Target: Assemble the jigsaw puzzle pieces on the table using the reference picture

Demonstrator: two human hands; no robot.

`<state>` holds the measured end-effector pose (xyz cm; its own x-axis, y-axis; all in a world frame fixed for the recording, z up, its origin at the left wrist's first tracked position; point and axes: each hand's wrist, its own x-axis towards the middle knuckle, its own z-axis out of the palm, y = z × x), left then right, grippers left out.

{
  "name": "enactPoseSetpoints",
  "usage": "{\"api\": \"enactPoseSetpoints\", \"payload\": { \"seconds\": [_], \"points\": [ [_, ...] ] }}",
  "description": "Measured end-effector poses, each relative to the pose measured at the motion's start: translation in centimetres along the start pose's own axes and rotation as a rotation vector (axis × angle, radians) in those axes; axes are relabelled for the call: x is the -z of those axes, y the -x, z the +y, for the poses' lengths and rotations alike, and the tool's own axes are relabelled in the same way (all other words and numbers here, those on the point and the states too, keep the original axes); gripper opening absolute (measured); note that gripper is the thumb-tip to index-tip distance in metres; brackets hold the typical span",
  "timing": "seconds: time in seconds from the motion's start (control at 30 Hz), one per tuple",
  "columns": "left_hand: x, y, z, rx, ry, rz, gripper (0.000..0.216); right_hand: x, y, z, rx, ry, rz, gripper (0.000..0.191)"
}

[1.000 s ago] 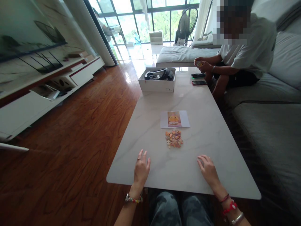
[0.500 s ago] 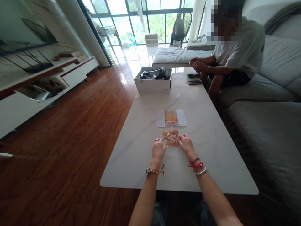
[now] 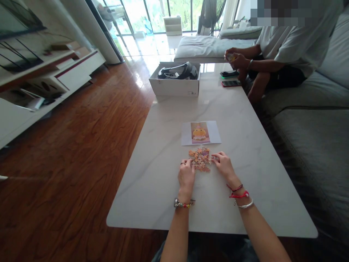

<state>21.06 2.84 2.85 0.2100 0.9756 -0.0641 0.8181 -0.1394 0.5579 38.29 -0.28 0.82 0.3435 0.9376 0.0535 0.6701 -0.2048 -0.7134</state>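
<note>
A loose heap of small orange, pink and purple jigsaw puzzle pieces (image 3: 201, 158) lies on the white table (image 3: 152, 182). My left hand (image 3: 187, 175) is at the heap's left edge, fingers curled inward against the pieces; whatever its fingertips grip is hidden. On the opposite side, my right hand (image 3: 224, 164) has thumb and forefinger closed in a pinch around a small dark bit that looks like a puzzle piece, just off the heap's right edge. Just beyond the heap lies a creased paper sheet with a printed picture (image 3: 200, 133) of a yellow figure.
Farther back stands an open white box (image 3: 174, 88) with a black headset (image 3: 178, 71) in it. Two phones (image 3: 231, 83) lie by the table's right edge. Another person (image 3: 289, 47) sits on the grey sofa (image 3: 313, 145), holding a small object in both hands.
My right hand has drawn a little to the right, away from the heap. My left hand stays at the left edge, its fingers more curled. The head view has tipped downward.
</note>
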Motion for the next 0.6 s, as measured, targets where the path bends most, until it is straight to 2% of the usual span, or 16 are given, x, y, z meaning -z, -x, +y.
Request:
{"api": "enactPoseSetpoints", "payload": {
  "seconds": [0.07,0.13,0.33,0.43,0.6],
  "points": [
    [-0.1,-0.1,0.1,-0.001,0.003,0.000,0.020,-0.1,0.0,0.1,0.002,0.004,0.020,0.022],
    [-0.1,-0.2,0.1,0.001,0.007,-0.003,0.018,0.0,0.1,0.1,0.012,0.008,-0.019,0.022],
    [0.4,-0.3,-0.4,0.020,0.032,-0.034,0.014,0.4,0.1,-0.2,0.068,0.119,-0.126,0.010],
    [0.5,-0.4,-1.1,0.007,0.059,-0.068,0.011,0.5,0.4,-0.2,0.083,0.112,-0.133,0.008],
    [0.6,-0.7,-1.8,0.018,0.129,-0.101,0.009,0.8,1.0,0.1,0.095,0.094,-0.093,0.019]
  ]
}}
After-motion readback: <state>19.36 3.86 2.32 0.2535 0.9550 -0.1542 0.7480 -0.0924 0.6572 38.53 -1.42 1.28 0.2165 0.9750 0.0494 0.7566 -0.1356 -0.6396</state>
